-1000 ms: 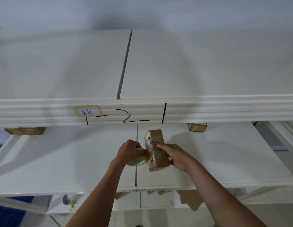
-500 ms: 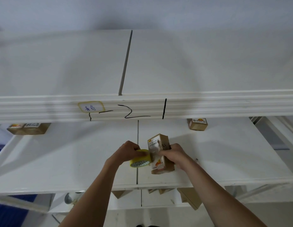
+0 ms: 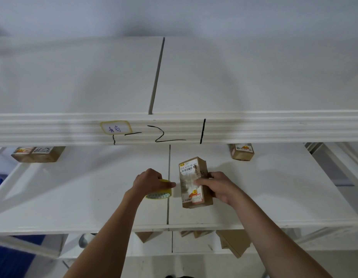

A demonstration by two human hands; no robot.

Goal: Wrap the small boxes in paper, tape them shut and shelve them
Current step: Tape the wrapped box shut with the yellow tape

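A small brown paper-wrapped box (image 3: 191, 177) with printed labels stands on the white middle shelf (image 3: 94, 197), just right of the shelf's seam. My right hand (image 3: 216, 186) grips its right side, thumb across the front. My left hand (image 3: 150, 182) holds a yellow tape roll (image 3: 161, 193) on the shelf, a short gap left of the box. A strip of clear tape seems to run from the roll to the box.
Wrapped boxes stand at the back of the same shelf: a pair at the left (image 3: 37, 154) and one at the right (image 3: 242, 152). The upper shelf's front rail (image 3: 274, 127) carries a label and marker numbers. More brown boxes (image 3: 232, 242) lie on the shelf below.
My left hand has drawn the tape roll away to the left, opening a gap to the box. My right hand has turned the box so its labelled face shows more squarely.
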